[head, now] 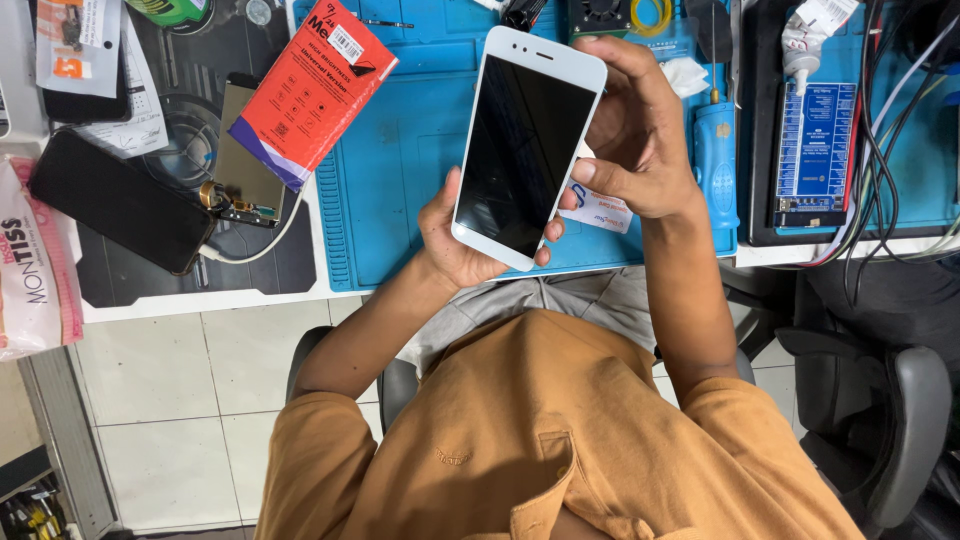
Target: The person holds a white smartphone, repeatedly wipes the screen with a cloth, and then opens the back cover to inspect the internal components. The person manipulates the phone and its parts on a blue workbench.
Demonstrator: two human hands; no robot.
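Note:
I hold a white smartphone point(525, 150) with a dark, unlit screen upright over the desk, screen facing me. My left hand point(455, 240) cups its lower left edge and bottom corner. My right hand point(635, 135) grips the upper right edge, fingertips curled over the top corner. Just below the right hand shows a small white card point(597, 212) with a blue mark. Whether the hand holds it or it lies on the mat cannot be told.
A blue work mat point(400, 170) covers the desk. On its left lie a red box point(312, 90), a display part with a cable point(245, 160) and a black phone point(120, 200). A blue screwdriver point(715, 150), a blue tester board point(815, 150) and cables sit right.

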